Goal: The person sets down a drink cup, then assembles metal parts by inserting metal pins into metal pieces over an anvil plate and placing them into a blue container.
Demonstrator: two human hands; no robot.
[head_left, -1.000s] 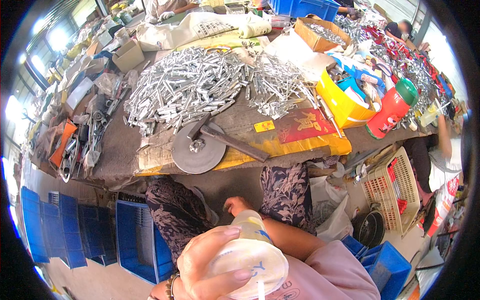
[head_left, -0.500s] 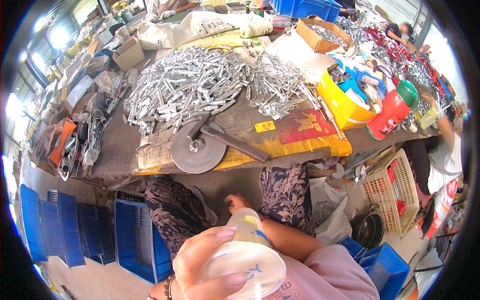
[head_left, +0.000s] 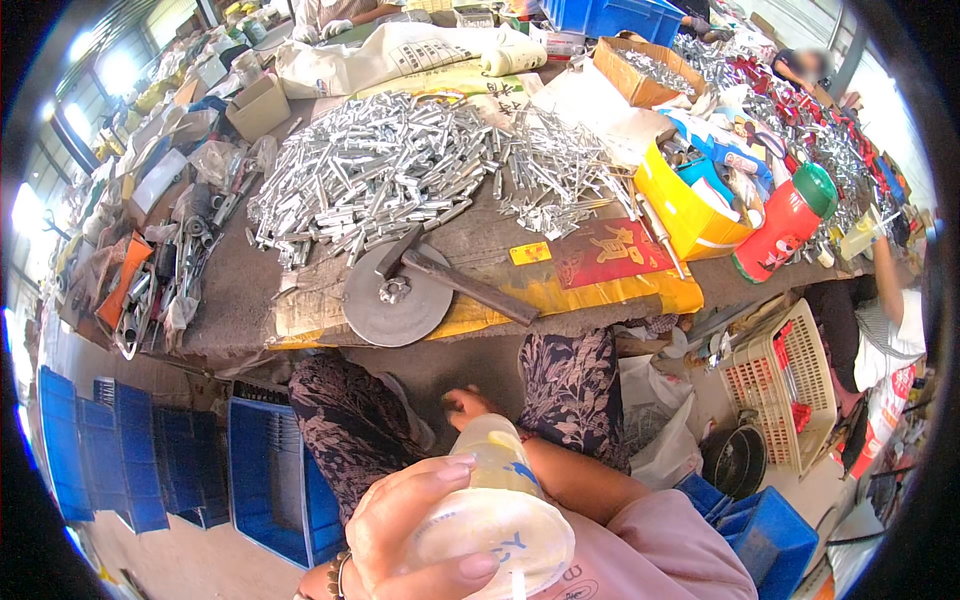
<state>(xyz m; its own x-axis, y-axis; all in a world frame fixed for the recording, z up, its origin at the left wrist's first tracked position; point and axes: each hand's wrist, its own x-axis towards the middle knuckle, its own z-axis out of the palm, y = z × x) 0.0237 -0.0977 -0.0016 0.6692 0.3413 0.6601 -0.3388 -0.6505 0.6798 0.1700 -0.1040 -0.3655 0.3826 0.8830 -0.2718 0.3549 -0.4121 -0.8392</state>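
My left hand [head_left: 410, 515], with a bracelet at its wrist, is wrapped round a clear plastic drink cup [head_left: 490, 465]. The cup tilts with its film-sealed top toward me, and a white straw [head_left: 517, 585] sticks out at the lower edge. Beyond the cup, between my knees, hangs my right hand [head_left: 468, 406]. Its fingers are loosely bent and apart, with nothing visible in them; the cup hides part of it. On the table ahead, a hammer [head_left: 465, 285] rests across a round grey metal disc [head_left: 397, 308]. Neither hand touches them.
Heaped silvery metal tubes [head_left: 375, 170] cover the table, thinner pieces [head_left: 560, 170] beside them. A yellow box [head_left: 690, 215] and a red jar with green lid [head_left: 785, 222] stand right. Blue crates [head_left: 265, 480] lie left of my legs, a beige basket [head_left: 780, 385] right. Co-workers sit around.
My right hand has shifted slightly left and its fingers have moved. The cup stays in my left hand almost unmoved. At the far right, a co-worker's arm has changed position.
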